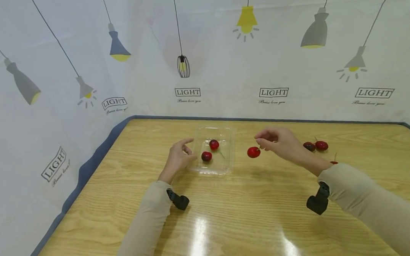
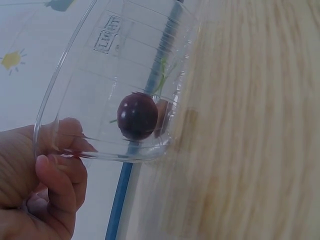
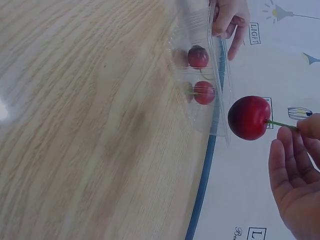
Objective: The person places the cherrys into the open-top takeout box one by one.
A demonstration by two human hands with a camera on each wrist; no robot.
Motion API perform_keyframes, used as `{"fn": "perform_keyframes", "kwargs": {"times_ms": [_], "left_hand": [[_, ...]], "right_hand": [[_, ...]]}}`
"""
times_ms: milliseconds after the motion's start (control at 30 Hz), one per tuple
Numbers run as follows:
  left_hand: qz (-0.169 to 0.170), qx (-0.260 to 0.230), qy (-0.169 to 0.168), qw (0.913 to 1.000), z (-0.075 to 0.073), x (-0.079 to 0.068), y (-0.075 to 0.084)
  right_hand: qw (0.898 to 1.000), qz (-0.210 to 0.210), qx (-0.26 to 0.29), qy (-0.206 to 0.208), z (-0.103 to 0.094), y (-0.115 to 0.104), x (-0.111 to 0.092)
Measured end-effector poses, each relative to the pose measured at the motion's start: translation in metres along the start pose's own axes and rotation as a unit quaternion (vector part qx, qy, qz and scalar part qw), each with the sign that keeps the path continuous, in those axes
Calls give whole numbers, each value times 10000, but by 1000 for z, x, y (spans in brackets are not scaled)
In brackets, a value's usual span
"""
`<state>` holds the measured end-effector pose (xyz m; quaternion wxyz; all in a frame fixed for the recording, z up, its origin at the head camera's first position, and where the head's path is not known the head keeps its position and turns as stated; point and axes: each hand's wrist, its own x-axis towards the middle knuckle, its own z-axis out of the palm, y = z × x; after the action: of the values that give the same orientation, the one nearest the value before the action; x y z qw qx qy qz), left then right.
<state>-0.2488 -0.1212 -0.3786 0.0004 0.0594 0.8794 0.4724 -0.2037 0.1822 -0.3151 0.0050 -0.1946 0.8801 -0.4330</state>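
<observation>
A clear plastic box (image 1: 212, 171) sits on the table with two dark red cherries (image 1: 214, 144) inside. My left hand (image 1: 179, 156) pinches the box's left rim between thumb and fingers; the left wrist view has this hand (image 2: 55, 175) right at the rim, beside a cherry (image 2: 137, 116). To the right of the box, my right hand (image 1: 278, 143) holds a bright red cherry (image 1: 253, 152) in the air by its stem. In the right wrist view the thumb and a finger pinch the green stem (image 3: 282, 124), and the cherry (image 3: 249, 118) hangs free of the fingers.
Two more cherries (image 1: 320, 146) lie on the wooden table (image 1: 250, 210) beyond the right forearm. Another cherry (image 1: 334, 162) is mostly hidden behind the right sleeve. A white printed sheet (image 1: 223, 66) stands behind the table's far edge.
</observation>
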Motion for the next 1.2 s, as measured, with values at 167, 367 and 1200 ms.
{"fn": "perform_keyframes", "kwargs": {"times_ms": [167,367,1200], "left_hand": [[7,-18,16,10000,1,0,-1],[18,-8,6,10000,1,0,-2],[23,114,54,9999,1,0,2]], "right_hand": [[9999,-48,-69,63,7,-3,11],[9997,-84,236,32,13,-11,19],[9976,167,662,131,26,-26,58]]}}
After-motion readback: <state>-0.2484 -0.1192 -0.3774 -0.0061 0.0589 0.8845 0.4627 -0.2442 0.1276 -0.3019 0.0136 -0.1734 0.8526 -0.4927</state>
